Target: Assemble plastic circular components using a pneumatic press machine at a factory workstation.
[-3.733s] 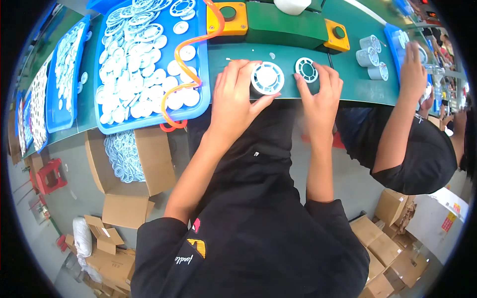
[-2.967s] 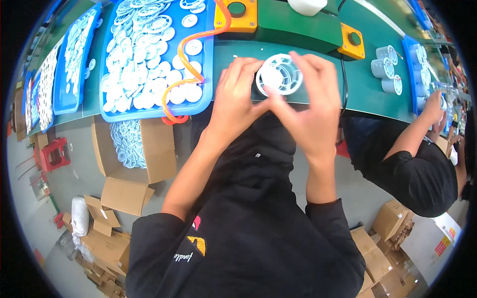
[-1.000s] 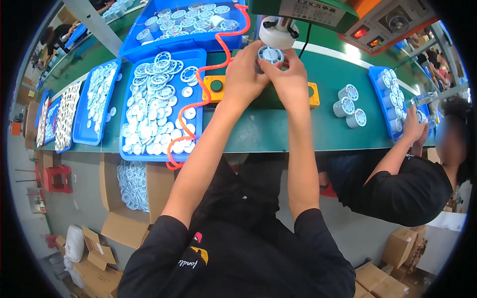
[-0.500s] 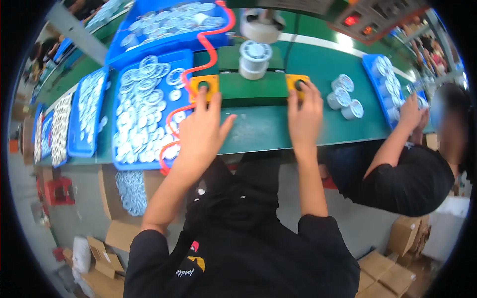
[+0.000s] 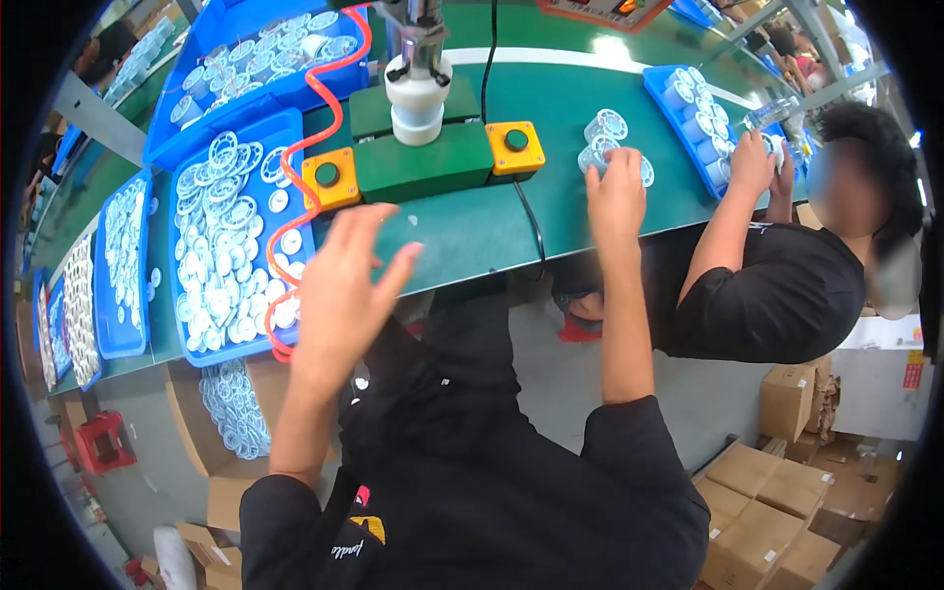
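My left hand (image 5: 344, 285) hovers open above the green bench (image 5: 472, 226), fingers spread, just right of the blue tray (image 5: 187, 334) of white round plastic parts. My right hand (image 5: 616, 192) reaches to a small group of white spool parts (image 5: 610, 133) on the bench and rests on them; whether it grips one is hidden. Between my hands stands a green press fixture (image 5: 423, 162) with two yellow boxes, each with a dark button (image 5: 327, 174) (image 5: 515, 139). A white spool (image 5: 417, 98) sits under the press head.
More blue trays of white parts (image 5: 246, 59) line the left and back. An orange hose (image 5: 305, 157) curls beside the fixture. A co-worker in black (image 5: 777, 285) works at the right by another blue tray (image 5: 688, 108). Cardboard boxes (image 5: 787, 511) stand on the floor.
Both hands left the two yellow button boxes. My left hand pulled back and opened over the bench; my right hand moved right onto the white spool parts. The press head has come down on the spool.
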{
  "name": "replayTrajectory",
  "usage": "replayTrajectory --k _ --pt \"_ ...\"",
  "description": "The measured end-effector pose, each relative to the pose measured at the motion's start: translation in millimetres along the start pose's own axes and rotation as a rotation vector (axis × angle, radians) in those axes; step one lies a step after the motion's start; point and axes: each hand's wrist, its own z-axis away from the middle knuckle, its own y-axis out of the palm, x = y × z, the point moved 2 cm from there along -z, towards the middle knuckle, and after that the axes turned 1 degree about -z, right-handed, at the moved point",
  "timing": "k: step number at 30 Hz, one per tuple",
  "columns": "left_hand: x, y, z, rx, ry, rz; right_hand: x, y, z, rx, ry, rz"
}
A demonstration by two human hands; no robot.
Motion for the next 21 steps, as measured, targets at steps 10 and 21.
replayTrajectory --k 10,21 --pt "-32.5 67.5 24.7 0.17 0.183 0.329 17.5 -27.4 12.7 0.097 -0.098 -0.144" --pt "33.9 52.7 45.5 0.103 -0.09 0.22 183.6 -1.3 116.0 0.31 -0.199 -0.866"
